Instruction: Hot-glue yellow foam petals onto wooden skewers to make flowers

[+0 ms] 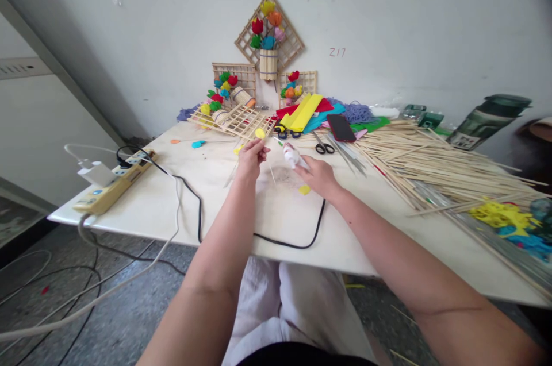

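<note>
My left hand (253, 154) is closed, with a small yellow round piece (260, 133) showing at its fingertips. A thin pale stick (272, 173) runs down just below that hand; whether it is held I cannot tell. In my right hand (319, 175) is a white glue bottle (291, 154), its tip pointing up and left toward the yellow piece. Another yellow piece (304, 189) lies on the table beside my right wrist. Blue round pieces (198, 143) and an orange piece (175, 141) lie farther left.
Stick lattices with colourful flowers (268, 64) stand against the wall. Folded yellow paper (304, 113), scissors (325, 148) and a phone (341, 128) lie behind my hands. Many wooden sticks (435, 159) and a bottle (489, 122) are right; a power strip (114, 182) with cables is left.
</note>
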A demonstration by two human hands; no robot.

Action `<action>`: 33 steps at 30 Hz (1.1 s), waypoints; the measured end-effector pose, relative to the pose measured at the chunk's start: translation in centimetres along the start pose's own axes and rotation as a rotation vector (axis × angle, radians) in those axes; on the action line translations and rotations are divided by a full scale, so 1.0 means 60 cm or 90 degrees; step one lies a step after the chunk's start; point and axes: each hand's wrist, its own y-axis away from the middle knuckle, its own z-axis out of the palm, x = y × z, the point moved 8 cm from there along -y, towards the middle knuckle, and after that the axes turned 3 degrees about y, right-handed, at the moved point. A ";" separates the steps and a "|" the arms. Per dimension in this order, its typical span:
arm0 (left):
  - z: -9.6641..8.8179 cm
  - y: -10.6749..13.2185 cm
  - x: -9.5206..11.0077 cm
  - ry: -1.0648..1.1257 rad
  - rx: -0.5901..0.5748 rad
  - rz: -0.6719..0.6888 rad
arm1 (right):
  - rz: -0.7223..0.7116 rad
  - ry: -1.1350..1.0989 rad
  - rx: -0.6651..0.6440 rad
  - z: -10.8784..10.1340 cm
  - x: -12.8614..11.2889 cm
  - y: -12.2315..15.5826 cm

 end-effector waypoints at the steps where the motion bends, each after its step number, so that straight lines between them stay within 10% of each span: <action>1: -0.003 0.000 0.007 0.015 0.011 0.007 | -0.014 0.064 -0.014 0.003 -0.008 0.003; 22: 0.039 0.020 0.028 0.025 -0.059 0.015 | -0.099 0.210 -0.135 0.045 -0.059 -0.002; 33: 0.042 0.016 0.017 0.018 -0.088 0.025 | 0.235 0.214 0.062 -0.033 0.142 -0.043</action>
